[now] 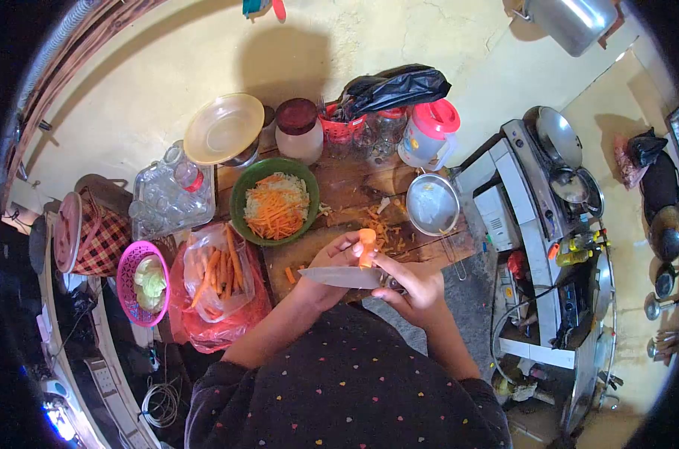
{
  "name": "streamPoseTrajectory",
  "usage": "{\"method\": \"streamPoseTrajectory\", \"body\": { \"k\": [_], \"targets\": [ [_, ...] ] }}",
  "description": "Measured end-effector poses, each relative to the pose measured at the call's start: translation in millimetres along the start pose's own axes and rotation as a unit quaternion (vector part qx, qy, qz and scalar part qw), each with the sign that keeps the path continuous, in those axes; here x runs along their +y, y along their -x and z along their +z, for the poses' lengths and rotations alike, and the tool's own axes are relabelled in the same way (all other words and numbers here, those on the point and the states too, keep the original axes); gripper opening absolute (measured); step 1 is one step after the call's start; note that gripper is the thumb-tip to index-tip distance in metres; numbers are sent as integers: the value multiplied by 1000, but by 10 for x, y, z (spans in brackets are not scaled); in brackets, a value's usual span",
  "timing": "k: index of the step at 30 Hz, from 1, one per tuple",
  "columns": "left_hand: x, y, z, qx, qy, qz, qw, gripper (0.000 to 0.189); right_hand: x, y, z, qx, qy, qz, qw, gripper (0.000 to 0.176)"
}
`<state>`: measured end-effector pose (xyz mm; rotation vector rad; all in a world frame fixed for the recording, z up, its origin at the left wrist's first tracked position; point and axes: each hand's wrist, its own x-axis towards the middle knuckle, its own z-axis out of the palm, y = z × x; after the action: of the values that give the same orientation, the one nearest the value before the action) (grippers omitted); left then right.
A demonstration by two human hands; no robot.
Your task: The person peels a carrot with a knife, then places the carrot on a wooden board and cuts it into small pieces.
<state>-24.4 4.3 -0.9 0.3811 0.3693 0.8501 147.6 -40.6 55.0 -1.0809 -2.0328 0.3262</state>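
Note:
My left hand (330,263) is closed around a short, thick piece of carrot (367,241), held upright above the near edge of the wooden table. A broad kitchen knife (338,277) lies across in front of it, blade pointing left. My right hand (418,286) grips the knife by its handle, which the fingers mostly hide; its forefinger reaches close to the carrot's base. Beyond my left hand stands a green bowl (307,218) with shredded carrot (280,217) and a pale shredded vegetable. Bits of carrot (384,224) are strewn over the table behind the carrot piece.
Left of the table, a bag of whole carrots (223,273) lies beside a pink basket (121,280) holding cabbage. A tray of glasses (209,213) stands behind. A sieve (433,203), a pink-lidded jug (427,142) and a lidded jar (299,142) line the back; a stove (530,165) is at right.

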Motion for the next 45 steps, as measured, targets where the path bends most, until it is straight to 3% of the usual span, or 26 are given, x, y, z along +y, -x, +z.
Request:
{"method": "streamPoseTrajectory", "body": {
  "k": [8, 20, 24, 30, 33, 38, 45],
  "targets": [
    [-62, -86, -145, -72, 61, -18, 995, 31, 3, -18, 5, -8, 8, 4, 1000, 50],
    [52, 69, 25, 6, -15, -16, 1000, 31, -23, -48, 60, 11, -11, -13, 1000, 38],
    [34, 93, 41, -9, -28, 17, 999, 30, -1, -22, 102, 26, -15, -22, 999, 38],
    [92, 155, 91, 13, -72, -2, 997, 34, -219, -91, -64, -56, -5, 90, 994, 43],
    [53, 145, 24, -5, -85, 0, 996, 35, -150, -80, -17, -27, -12, 34, 999, 42],
    [18, 159, -71, -46, -10, -30, 998, 34, -164, -57, -20, -46, 1, 58, 997, 43],
    [21, 173, -1, -7, -48, 0, 999, 34, -163, -26, -34, -100, 10, 66, 993, 45]
  ]
}}
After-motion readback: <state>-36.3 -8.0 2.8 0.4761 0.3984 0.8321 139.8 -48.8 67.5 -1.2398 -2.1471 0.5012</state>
